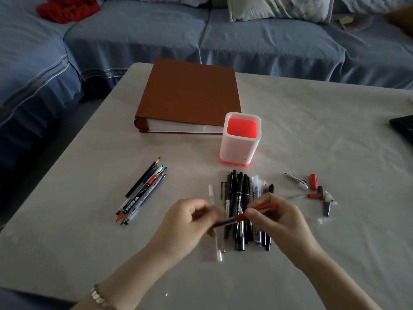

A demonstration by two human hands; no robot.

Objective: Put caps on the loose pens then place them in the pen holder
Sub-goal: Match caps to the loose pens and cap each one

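Two bare hands meet over a heap of black pens (240, 209) on a cloth-covered table (312, 130). The right hand (276, 217) pinches a red cap (257, 211) at the end of a dark pen (223, 222), whose other end sits in the closed fingers of the left hand (188, 220). The white-and-red pen holder (241, 139) stands empty behind the heap, beside a brown binder (190, 95). Loose caps (319, 193) lie right; uncapped pens (143, 191) left.

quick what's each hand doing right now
Left hand: closed on the dark barrel end of the red pen.
Right hand: closed on the pen's red cap.
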